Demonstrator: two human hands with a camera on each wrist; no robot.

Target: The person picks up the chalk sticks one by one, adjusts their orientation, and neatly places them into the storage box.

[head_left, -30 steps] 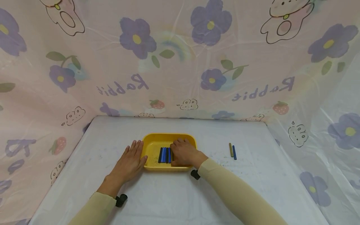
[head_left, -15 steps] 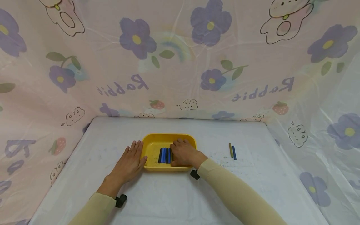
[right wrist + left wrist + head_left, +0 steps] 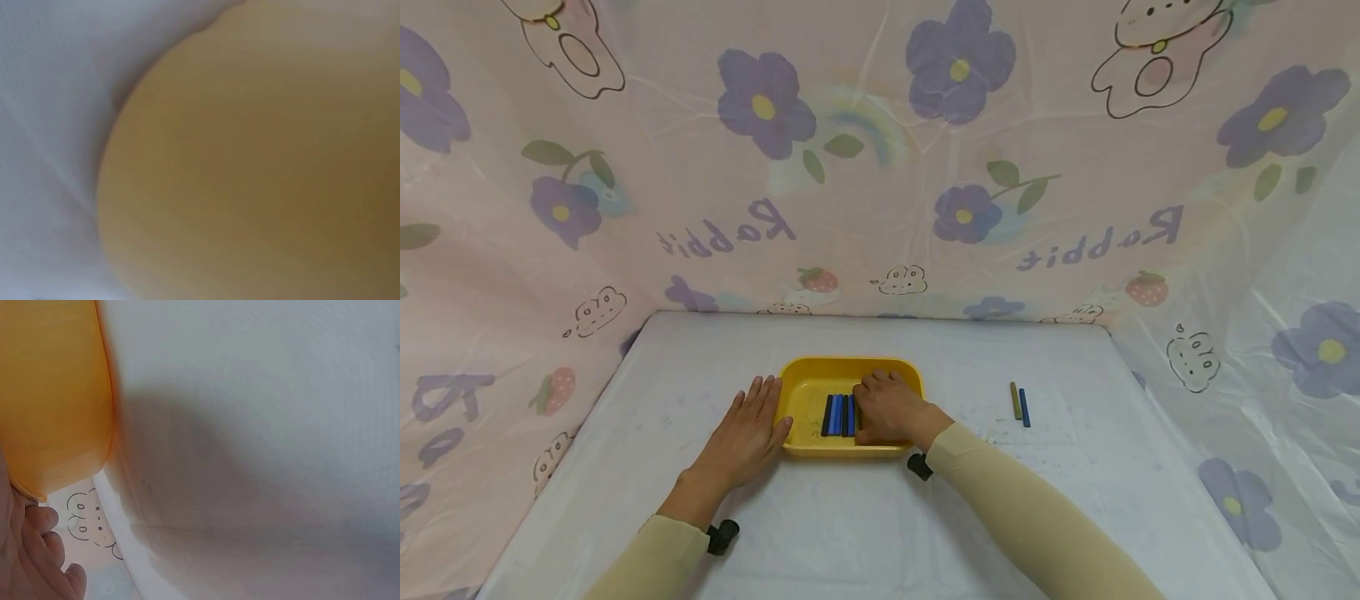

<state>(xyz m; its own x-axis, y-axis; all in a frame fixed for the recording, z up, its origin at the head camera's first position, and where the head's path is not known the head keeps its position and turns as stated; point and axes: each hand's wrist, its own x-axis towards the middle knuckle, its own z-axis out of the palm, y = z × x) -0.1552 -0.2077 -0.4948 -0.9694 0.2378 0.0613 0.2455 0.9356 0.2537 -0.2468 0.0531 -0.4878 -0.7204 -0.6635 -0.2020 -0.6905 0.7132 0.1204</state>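
yellow tray (image 3: 805, 385) | shallow, rounded corners, holds blue and black sticks (image 3: 838, 414) | left hand (image 3: 747, 433) fingers flat | right hand (image 3: 887, 410) fingers curled, grip unclear

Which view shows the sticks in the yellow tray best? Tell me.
The head view: the dark and blue sticks lie side by side in the yellow tray, beside the right hand. Both wrist views show only tray wall, no sticks.

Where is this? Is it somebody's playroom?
Hard to say; it looks like a small craft table screened by a pink curtain with rabbits and flowers. A yellow tray holds blue and black sticks, maybe crayons, and two more sticks lie nearby.
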